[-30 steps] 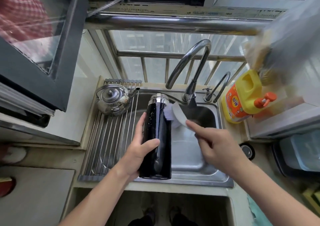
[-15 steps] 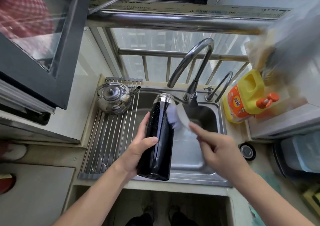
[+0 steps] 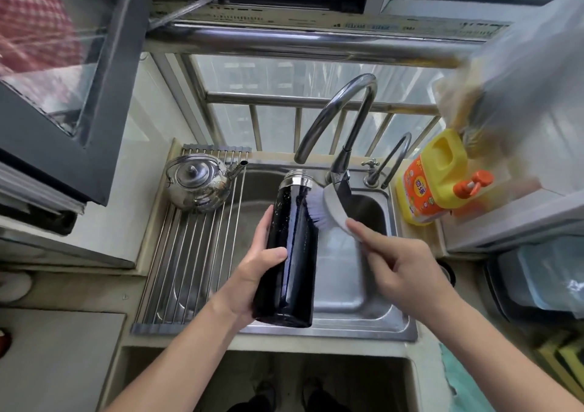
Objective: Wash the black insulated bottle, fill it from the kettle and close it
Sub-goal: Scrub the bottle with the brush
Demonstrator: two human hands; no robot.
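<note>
My left hand (image 3: 256, 269) grips the black insulated bottle (image 3: 292, 253) around its lower half, holding it over the steel sink (image 3: 344, 285) with its silver, uncapped neck pointing away from me. My right hand (image 3: 401, 269) holds a grey scrubbing brush (image 3: 328, 209), whose pale bristles press against the bottle's upper right side. Flecks of water or foam dot the bottle's wall. The steel kettle (image 3: 197, 184) stands on the drying rack at the back left. No bottle cap is in view.
A roll-up wire rack (image 3: 189, 253) covers the sink's left part. The tall curved faucet (image 3: 341, 121) arches above the bottle, with a smaller tap (image 3: 388, 162) beside it. A yellow detergent jug (image 3: 436, 178) stands at the right. An open window frame (image 3: 72, 95) juts in at the left.
The brush has slid up along the bottle's right side towards its neck. The bottle has tilted slightly in my left hand.
</note>
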